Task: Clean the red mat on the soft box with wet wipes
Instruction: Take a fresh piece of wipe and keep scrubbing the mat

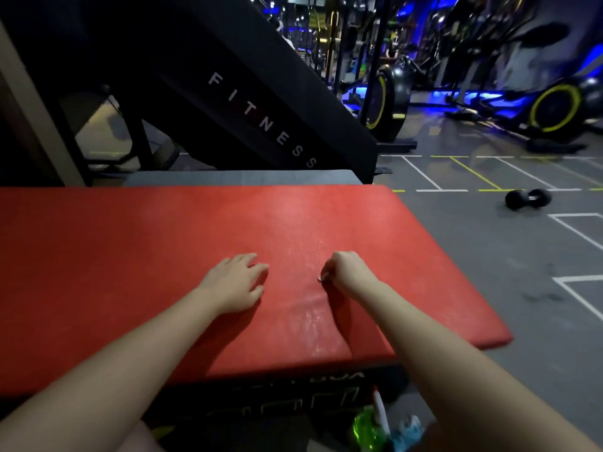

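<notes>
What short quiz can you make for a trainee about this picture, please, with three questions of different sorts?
1. True or false: the left hand rests on the red mat.
2. What lies on the floor to the right of the mat? A. a dumbbell B. a kettlebell C. a ball
3. Fill in: the right hand pinches a small white ____.
Key: 1 true; 2 A; 3 wipe.
</notes>
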A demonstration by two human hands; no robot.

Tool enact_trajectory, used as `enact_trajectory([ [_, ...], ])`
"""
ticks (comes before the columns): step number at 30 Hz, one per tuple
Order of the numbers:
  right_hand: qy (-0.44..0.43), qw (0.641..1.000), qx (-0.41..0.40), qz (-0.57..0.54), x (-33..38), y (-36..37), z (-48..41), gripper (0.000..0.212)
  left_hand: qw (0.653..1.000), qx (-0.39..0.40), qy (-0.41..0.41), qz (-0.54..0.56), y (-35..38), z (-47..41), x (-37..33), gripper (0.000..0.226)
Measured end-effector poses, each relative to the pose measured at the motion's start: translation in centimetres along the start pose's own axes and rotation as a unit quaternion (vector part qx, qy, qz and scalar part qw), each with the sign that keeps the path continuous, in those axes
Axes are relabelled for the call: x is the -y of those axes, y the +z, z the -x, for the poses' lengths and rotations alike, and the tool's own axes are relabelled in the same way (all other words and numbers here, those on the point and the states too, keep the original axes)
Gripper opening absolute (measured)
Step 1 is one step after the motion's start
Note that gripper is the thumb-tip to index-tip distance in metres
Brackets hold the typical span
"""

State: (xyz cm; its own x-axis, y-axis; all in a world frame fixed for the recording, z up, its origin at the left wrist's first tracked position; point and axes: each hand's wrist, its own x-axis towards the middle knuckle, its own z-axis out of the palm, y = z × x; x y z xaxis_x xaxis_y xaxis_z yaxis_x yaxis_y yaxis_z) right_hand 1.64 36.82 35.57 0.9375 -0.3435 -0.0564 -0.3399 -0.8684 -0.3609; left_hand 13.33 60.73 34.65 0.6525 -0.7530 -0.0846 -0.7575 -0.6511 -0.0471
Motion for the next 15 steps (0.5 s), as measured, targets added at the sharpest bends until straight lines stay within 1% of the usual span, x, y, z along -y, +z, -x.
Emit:
enact_trajectory([
  [3, -0.014, 0.999, 0.042, 0.001, 0.2, -0.6, 3.6, 0.015, 0.999, 0.028, -0.015, 0.040, 0.9, 3.0, 0.7, 0.062],
  [4, -0.015, 0.999, 0.050, 0.004, 0.1, -0.5, 4.5, 0.014, 0.998, 0.036, -0.022, 0.056, 1.4, 3.8, 0.7, 0.063],
  [5, -0.014, 0.999, 0.042, 0.008, 0.1, -0.2, 5.0, 0.016, 0.996, 0.041, -0.027, 0.069, 1.9, 4.5, 0.6, 0.064],
  [9, -0.032, 0.996, -0.081, 0.009, 0.0, 1.5, 4.7, 0.037, 0.988, 0.076, -0.034, 0.128, 3.3, 6.0, 0.1, 0.072],
  [10, -0.037, 0.995, -0.095, 0.013, -0.1, 1.9, 4.5, 0.037, 0.987, 0.086, -0.031, 0.135, 3.5, 6.3, -0.1, 0.079],
  [12, -0.028, 0.995, -0.094, 0.012, 0.3, 2.0, 5.1, 0.031, 0.985, 0.099, -0.023, 0.137, 3.7, 7.1, -0.4, 0.103],
  [14, -0.012, 0.998, -0.062, 0.006, 0.8, 1.4, 6.6, 0.017, 0.986, 0.097, -0.010, 0.136, 4.2, 7.8, -0.7, 0.125],
  [15, -0.011, 0.999, -0.037, 0.008, 0.9, 0.9, 7.6, 0.010, 0.986, 0.099, -0.003, 0.136, 4.3, 8.1, -0.7, 0.130],
])
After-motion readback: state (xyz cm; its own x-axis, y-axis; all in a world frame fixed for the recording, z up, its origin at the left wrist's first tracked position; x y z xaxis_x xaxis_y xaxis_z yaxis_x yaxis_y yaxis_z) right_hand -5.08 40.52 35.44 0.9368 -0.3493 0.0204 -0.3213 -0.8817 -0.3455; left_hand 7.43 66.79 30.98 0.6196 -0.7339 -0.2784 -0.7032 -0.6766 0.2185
